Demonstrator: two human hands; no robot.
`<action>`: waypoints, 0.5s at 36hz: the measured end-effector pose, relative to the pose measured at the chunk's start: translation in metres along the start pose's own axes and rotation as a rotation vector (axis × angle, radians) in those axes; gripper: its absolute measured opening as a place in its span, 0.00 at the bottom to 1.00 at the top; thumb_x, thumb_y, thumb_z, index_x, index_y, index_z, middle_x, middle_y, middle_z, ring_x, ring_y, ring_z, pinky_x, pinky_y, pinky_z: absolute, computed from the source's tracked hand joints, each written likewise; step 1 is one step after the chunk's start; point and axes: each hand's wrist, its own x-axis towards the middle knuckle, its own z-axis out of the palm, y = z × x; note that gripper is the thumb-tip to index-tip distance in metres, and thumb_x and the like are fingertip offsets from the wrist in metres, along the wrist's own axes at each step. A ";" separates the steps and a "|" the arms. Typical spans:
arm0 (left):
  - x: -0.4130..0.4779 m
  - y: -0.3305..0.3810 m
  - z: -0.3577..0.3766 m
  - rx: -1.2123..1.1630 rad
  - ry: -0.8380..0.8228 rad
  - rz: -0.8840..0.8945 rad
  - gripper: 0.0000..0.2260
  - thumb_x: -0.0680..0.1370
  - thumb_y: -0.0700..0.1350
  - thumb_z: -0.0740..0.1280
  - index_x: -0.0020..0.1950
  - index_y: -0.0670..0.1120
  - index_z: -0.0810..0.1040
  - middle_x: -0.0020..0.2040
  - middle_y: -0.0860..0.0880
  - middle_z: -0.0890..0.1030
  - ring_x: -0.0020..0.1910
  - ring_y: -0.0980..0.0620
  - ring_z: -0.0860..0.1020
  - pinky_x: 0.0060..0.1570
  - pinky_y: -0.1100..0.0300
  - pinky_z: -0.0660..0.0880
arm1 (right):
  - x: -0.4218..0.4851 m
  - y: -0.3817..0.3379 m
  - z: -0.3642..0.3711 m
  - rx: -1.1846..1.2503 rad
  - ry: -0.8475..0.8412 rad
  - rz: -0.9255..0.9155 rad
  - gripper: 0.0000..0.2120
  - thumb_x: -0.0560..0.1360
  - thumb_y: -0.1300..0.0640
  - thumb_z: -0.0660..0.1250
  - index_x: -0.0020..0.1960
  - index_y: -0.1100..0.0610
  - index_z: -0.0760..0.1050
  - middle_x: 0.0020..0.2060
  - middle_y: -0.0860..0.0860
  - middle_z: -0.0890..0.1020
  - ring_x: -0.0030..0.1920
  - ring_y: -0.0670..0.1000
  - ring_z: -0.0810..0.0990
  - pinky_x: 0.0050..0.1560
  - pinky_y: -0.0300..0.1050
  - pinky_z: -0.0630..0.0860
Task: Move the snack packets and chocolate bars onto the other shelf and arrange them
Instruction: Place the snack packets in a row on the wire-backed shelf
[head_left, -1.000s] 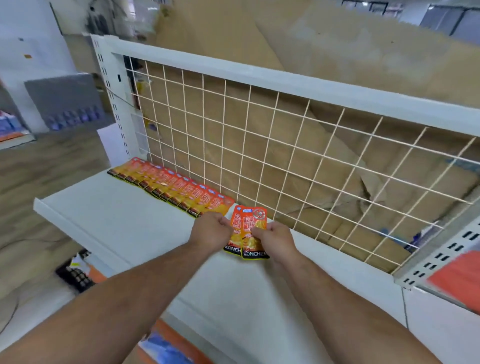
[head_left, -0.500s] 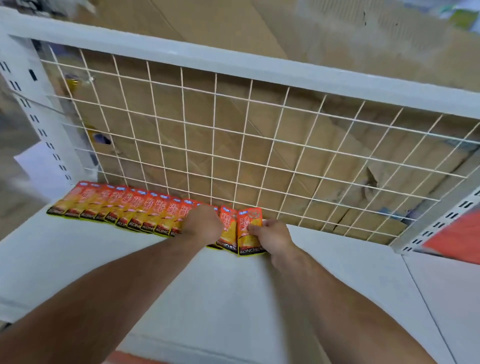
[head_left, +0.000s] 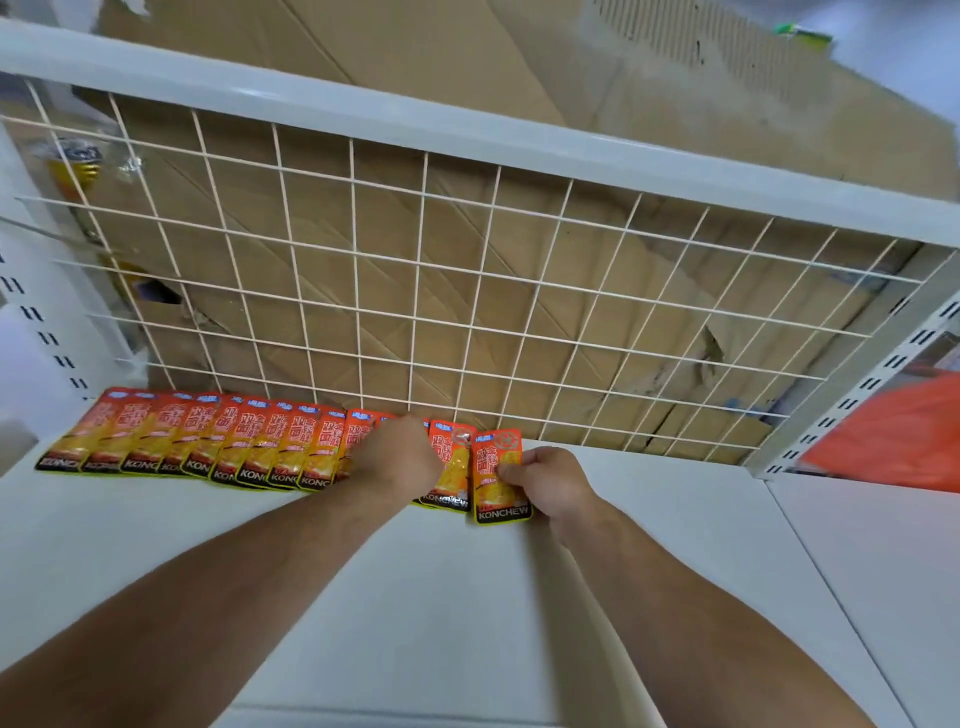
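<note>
A row of several orange snack packets (head_left: 208, 441) lies overlapped along the back of the white shelf (head_left: 467, 597), against the wire grid. My left hand (head_left: 400, 457) rests on the packets near the row's right end, its fingers curled and hidden under the knuckles. My right hand (head_left: 540, 480) pinches the right edge of the last orange packet (head_left: 491, 480), which lies flat at the row's right end. The packet beside it (head_left: 449, 475) is partly covered by my left hand.
A white wire grid (head_left: 467, 291) backs the shelf, with flattened cardboard (head_left: 519, 322) behind it. White slotted uprights (head_left: 857, 384) frame the bay. Something orange-red (head_left: 893, 441) shows past the right upright. Bare shelf extends to the right of the row.
The two packets came down from my hands onto the shelf at the row's right end. The last one has slid slightly right, apart from its neighbour. My head has moved closer.
</note>
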 end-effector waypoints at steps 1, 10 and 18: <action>0.000 -0.001 -0.001 0.004 0.007 0.003 0.04 0.73 0.42 0.67 0.40 0.45 0.73 0.42 0.45 0.80 0.42 0.43 0.79 0.35 0.58 0.70 | -0.001 0.000 0.000 0.005 0.003 0.001 0.11 0.72 0.63 0.75 0.53 0.66 0.79 0.45 0.58 0.86 0.46 0.58 0.86 0.47 0.49 0.83; -0.010 -0.002 -0.007 0.050 0.146 0.089 0.10 0.78 0.49 0.64 0.56 0.46 0.75 0.51 0.45 0.82 0.50 0.42 0.80 0.39 0.56 0.70 | 0.005 -0.012 0.016 -0.060 -0.001 -0.029 0.06 0.70 0.62 0.77 0.43 0.58 0.80 0.44 0.56 0.87 0.45 0.57 0.86 0.52 0.55 0.83; -0.016 -0.008 -0.012 0.063 0.224 0.120 0.10 0.78 0.51 0.63 0.55 0.47 0.76 0.52 0.47 0.80 0.49 0.44 0.80 0.42 0.55 0.74 | 0.001 -0.024 0.020 -0.464 0.083 -0.103 0.07 0.75 0.53 0.71 0.50 0.55 0.81 0.42 0.52 0.82 0.34 0.48 0.77 0.30 0.38 0.69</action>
